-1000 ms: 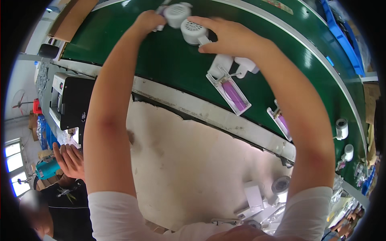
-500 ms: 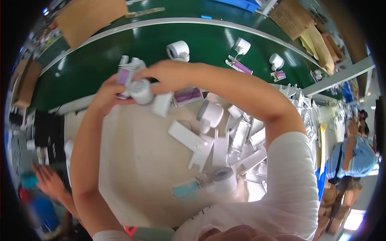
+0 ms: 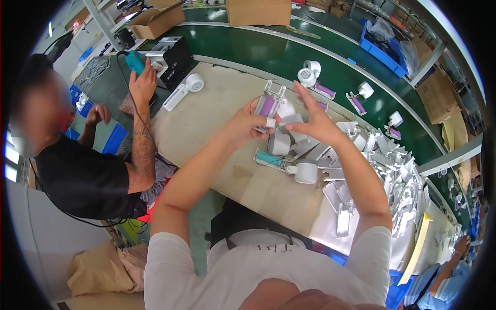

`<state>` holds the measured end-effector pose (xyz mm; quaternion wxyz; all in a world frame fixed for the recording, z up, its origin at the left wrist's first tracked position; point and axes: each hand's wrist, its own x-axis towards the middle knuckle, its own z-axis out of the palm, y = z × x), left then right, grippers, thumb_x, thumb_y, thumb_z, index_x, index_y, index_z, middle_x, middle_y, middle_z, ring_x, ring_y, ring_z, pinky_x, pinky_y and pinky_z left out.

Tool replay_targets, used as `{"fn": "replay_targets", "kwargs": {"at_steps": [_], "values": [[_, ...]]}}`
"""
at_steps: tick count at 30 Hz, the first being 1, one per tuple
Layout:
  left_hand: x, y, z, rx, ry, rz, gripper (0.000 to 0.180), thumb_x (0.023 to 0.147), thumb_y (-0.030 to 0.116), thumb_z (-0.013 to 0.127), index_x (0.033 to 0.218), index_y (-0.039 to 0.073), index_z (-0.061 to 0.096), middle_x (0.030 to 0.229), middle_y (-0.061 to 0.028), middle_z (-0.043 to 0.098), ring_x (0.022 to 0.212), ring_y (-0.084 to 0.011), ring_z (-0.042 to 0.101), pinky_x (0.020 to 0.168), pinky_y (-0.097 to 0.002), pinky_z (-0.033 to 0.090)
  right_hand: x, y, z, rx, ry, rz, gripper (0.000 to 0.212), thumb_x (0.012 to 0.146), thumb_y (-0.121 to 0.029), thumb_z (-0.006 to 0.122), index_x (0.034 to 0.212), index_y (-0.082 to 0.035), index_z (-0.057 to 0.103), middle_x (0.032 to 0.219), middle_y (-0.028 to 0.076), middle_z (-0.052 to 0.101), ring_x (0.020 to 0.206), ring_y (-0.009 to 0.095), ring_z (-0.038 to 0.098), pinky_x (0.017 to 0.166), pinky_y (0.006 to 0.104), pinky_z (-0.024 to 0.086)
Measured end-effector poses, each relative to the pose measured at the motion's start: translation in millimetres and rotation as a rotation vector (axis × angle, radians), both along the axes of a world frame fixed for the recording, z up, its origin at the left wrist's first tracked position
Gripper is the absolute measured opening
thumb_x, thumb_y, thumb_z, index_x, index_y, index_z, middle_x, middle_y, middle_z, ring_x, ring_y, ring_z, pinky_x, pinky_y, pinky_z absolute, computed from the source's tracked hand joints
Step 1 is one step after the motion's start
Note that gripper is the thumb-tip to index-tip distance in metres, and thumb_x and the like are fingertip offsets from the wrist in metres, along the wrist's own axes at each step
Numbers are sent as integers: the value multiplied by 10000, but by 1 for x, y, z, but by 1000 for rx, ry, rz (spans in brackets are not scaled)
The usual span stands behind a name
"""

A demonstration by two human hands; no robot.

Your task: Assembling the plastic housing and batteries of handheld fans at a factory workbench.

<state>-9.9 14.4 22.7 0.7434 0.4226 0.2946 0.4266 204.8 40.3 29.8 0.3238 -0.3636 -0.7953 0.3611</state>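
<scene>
My left hand (image 3: pixel 244 123) is closed around a white plastic handle shell (image 3: pixel 267 107) with a purple cylinder, like a battery, inside it. To its right, my right hand (image 3: pixel 316 123) has its fingers spread and grips nothing. Between and below my hands lie white round-headed units, partly covered by the fingers. One white round head (image 3: pixel 306 171) rests nearest me, beside a white shell with a turquoise cylinder (image 3: pixel 268 158). Several loose white shell pieces (image 3: pixel 338 199) lie to the right of these.
A large heap of white shells (image 3: pixel 395 175) covers the table's right side. Beyond the table, white units with purple cylinders (image 3: pixel 357 105) rest on the green belt (image 3: pixel 227 41). At left, a co-worker's hand (image 3: pixel 143 85) holds a turquoise power tool (image 3: pixel 135 62) by a black box (image 3: pixel 175 62).
The view has swung, bringing the co-worker at left fully into sight. My right hand has come away from the shell and opened. My left hand still holds a shell with a purple cylinder.
</scene>
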Motion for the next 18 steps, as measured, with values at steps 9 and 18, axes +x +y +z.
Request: {"fn": "replay_targets", "kwargs": {"at_steps": [9,18], "values": [[-14,-63,7,-48,35,-314,534,891,477,299,1190,40,373,898,-92,580,797,-224,604,731,-359,483,-9,-66,3,-300,-100,171,614,674,-244,703,1208,-77,450,1017,83,529,904,170,507,810,267,389],[33,-121,-42,333,296,87,774,686,81,632,1311,82,175,979,-65,435,911,-156,487,795,-300,409,-16,-108,2,-287,-204,-230,546,691,-230,648,1179,-73,461,935,89,556,772,163,525,697,269,418]]}}
